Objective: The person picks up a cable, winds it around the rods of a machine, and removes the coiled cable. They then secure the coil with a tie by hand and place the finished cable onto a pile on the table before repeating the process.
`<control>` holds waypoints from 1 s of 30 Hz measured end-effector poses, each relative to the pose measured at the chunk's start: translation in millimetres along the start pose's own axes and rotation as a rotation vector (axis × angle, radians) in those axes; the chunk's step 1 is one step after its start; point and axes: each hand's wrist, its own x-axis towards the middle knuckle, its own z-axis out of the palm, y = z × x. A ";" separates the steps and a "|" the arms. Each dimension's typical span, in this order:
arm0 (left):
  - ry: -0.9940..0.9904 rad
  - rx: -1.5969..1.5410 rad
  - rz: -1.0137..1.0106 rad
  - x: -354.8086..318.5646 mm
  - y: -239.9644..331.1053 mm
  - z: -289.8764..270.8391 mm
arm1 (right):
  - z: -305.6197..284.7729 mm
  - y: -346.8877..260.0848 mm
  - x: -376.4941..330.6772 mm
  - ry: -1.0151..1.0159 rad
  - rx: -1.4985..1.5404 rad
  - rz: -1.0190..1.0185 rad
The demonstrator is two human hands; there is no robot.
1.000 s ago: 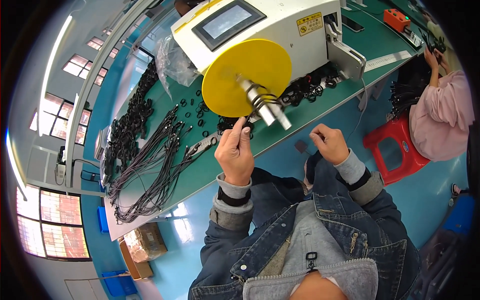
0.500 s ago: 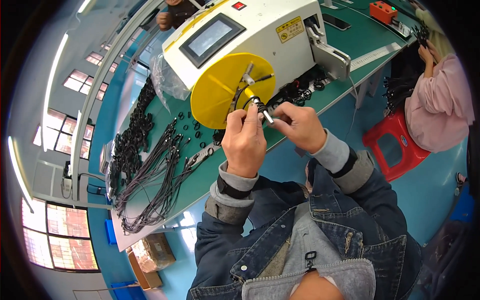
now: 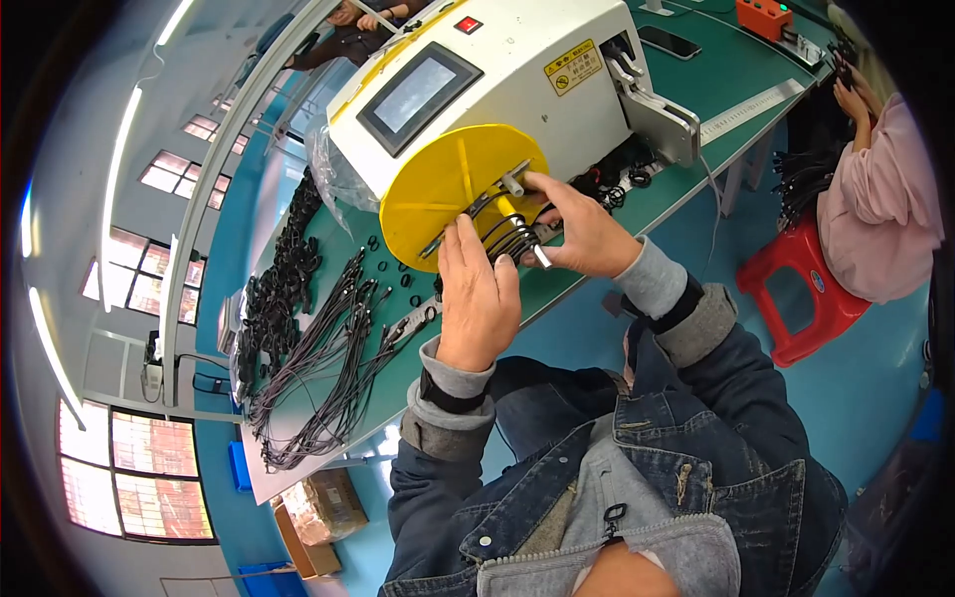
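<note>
A coil of black cable point(image 3: 509, 239) hangs in loose loops round the metal-tipped spindle of the yellow winding disc point(image 3: 423, 194). My left hand point(image 3: 477, 303) is at the coil's left side, its fingers fairly straight near the disc and its thumb against the lower loops. From the right, my right hand point(image 3: 589, 234) curves round the coil, with the forefinger up by the disc's grey peg point(image 3: 512, 184) and the thumb beside the spindle tip point(image 3: 541, 258). The fingers' inner sides are partly hidden.
The disc sits on a white machine point(image 3: 537, 119) with a screen point(image 3: 420, 98). Bundled black cables point(image 3: 338, 368) and small black rings point(image 3: 406, 282) lie on the green table. A phone point(image 3: 668, 42) and ruler point(image 3: 751, 111) lie behind. Rightward, a person in pink point(image 3: 880, 209) sits on a red stool point(image 3: 796, 298).
My hands have left their pinch at the spindle tip and spread to both sides of the cable. The coil shows wider, looser loops. The disc has turned.
</note>
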 end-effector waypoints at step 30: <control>-0.223 -0.090 -0.063 -20.4 44.3 -19.2 | 20.0 -57.3 -49.5 0.134 0.045 0.190</control>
